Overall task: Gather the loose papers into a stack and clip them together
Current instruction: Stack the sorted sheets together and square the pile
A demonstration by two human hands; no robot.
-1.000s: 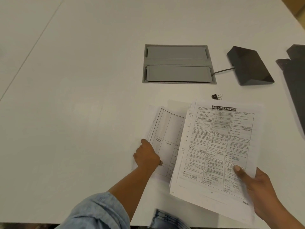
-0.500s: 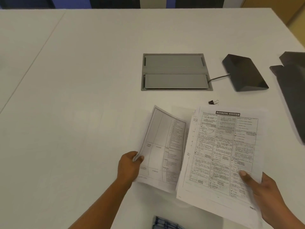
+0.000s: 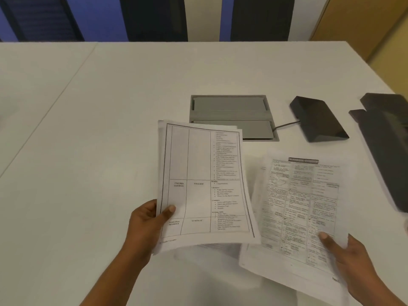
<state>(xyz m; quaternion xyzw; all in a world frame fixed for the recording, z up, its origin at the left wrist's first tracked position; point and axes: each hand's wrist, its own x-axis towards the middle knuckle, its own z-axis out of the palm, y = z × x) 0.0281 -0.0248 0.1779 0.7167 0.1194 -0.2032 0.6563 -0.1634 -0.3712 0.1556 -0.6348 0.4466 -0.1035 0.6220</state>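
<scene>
My left hand [image 3: 148, 226] grips the lower left edge of a few sheets with a printed timetable [image 3: 203, 184], lifted off the white table and tilted towards me. My right hand [image 3: 353, 261] holds the lower right corner of another bunch of papers with dense boxed text [image 3: 300, 206], thumb on top. The two bunches sit side by side, and the left one overlaps the right one's left edge. The small black binder clip seen earlier is hidden behind the raised sheets.
A grey recessed cable hatch [image 3: 229, 107] lies in the table [image 3: 88, 151] beyond the papers. A dark wedge-shaped device [image 3: 318, 119] with a cable is to its right. Dark flat objects [image 3: 384, 140] lie at the right edge. Chairs stand behind the far edge.
My left hand has picked its sheets up from the table and raised them towards me. The right hand's bunch has stayed about where it was. The binder clip has gone out of sight.
</scene>
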